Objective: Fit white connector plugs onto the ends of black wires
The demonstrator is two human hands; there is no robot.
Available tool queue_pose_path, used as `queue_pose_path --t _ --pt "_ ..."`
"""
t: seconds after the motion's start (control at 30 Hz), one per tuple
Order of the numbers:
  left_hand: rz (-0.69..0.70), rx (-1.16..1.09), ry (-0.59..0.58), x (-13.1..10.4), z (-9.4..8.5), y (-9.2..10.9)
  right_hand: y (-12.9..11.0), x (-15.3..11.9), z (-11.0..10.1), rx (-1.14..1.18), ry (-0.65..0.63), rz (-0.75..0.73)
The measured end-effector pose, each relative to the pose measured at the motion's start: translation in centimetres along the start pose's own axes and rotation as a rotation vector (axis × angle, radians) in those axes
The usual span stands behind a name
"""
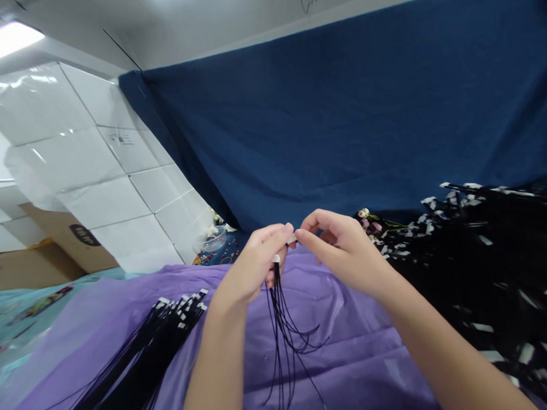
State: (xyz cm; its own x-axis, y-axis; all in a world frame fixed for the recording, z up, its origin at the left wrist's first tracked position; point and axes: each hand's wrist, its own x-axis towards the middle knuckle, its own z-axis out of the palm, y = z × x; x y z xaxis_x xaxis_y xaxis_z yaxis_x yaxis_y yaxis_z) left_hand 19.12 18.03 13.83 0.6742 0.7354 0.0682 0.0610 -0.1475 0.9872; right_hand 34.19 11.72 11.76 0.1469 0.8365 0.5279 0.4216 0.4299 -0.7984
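Observation:
Several thin black cords [280, 327] hang down from my left hand [262, 254], whose fingers are closed round their upper part. A white tag [276, 258] marks the top of these cords, just under the fingers. My right hand [330, 235] is beside it on the right, thumb and index finger pinched on one end of a small white strip [292, 238]. The left thumb and fingertips meet the strip's other end. Whether a cord is joined to that strip is hidden by the fingers.
On the purple cloth [354, 347] lies a bundle of black cords with white ends [157, 352], left of my arms. A large heap of black cords with white tags [480, 292] fills the right side. Behind are a blue curtain [342, 122], white boxes [97, 159] and a clear bowl [213, 239].

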Motion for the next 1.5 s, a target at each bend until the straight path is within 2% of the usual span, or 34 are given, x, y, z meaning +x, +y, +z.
queue_pose_path --t 0.13,0.23,0.37,0.53,0.67,0.8,0.87,0.97,1.07,1.37,1.5 --pt "0.041 0.059 -0.055 0.0 -0.2 -0.3 0.1 0.1 0.0 0.021 0.021 0.018" --pt "0.091 0.045 -0.02 0.2 -0.2 -0.5 0.2 0.2 0.1 0.12 0.002 0.031" --pt "0.197 -0.134 0.165 0.5 0.1 -0.2 -0.1 -0.1 0.4 0.229 -0.101 0.091" --pt "0.352 -0.314 0.416 0.8 1.0 -0.1 -0.2 -0.7 1.6 -0.004 -0.319 -0.035" --pt "0.428 -0.352 0.445 0.9 1.6 -0.4 0.5 -0.7 2.6 -0.191 -0.27 -0.078" --pt "0.455 -0.353 0.467 0.8 1.3 -0.3 0.5 -0.4 2.5 -0.162 -0.212 -0.105" --pt "0.458 -0.35 0.496 0.7 1.0 -0.2 0.1 -0.4 2.1 -0.124 -0.19 -0.069" --pt "0.478 -0.316 0.537 0.6 0.5 -0.1 -0.2 -0.4 1.6 -0.062 -0.213 -0.004" --pt "0.509 -0.245 0.569 0.5 0.0 -0.2 -0.1 -0.4 1.2 -0.056 -0.229 -0.014" --pt "0.672 0.146 0.806 -0.2 -2.0 -0.2 0.0 -0.1 -1.4 -0.379 -0.176 -0.02" --pt "0.691 0.181 0.821 -0.6 -1.7 0.3 0.0 -0.1 -1.8 -0.406 -0.195 -0.038"
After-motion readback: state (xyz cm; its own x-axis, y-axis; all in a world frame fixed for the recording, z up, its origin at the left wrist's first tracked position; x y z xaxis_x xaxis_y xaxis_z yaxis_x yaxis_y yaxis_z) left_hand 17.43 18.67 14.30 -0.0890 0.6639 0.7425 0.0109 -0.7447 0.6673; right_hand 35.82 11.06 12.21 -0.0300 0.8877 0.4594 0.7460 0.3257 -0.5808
